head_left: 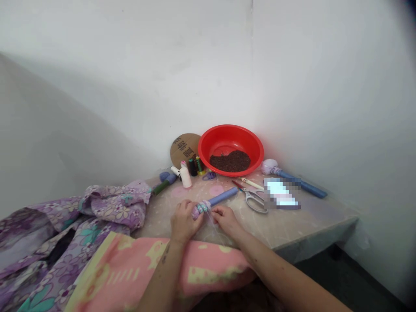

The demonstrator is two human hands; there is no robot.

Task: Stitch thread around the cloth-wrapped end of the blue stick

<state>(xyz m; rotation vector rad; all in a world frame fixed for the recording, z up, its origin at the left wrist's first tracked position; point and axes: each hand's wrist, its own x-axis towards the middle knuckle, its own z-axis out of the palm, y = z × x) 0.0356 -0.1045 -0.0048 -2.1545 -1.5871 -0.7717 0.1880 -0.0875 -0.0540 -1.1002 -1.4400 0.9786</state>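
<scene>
My left hand point(182, 222) grips the cloth-wrapped head of a blue-handled stick point(224, 196). That head is covered in purple and teal floral fabric point(202, 208), gathered where it meets the handle. The handle points away to the upper right, just above the table. Close beside the gathered cloth, my right hand point(225, 221) has its fingertips pinched together on a thin pale thread point(212, 217). Much of the thread is too fine to follow.
A red basin point(230, 170) of dark grains stands at the back, beside a cardboard disc point(184, 149) and thread spools point(186, 177). Scissors point(256, 203), a blurred phone-like object point(282, 193) and another cloth-headed stick point(305, 186) lie right. Floral fabric point(113, 208) covers the left.
</scene>
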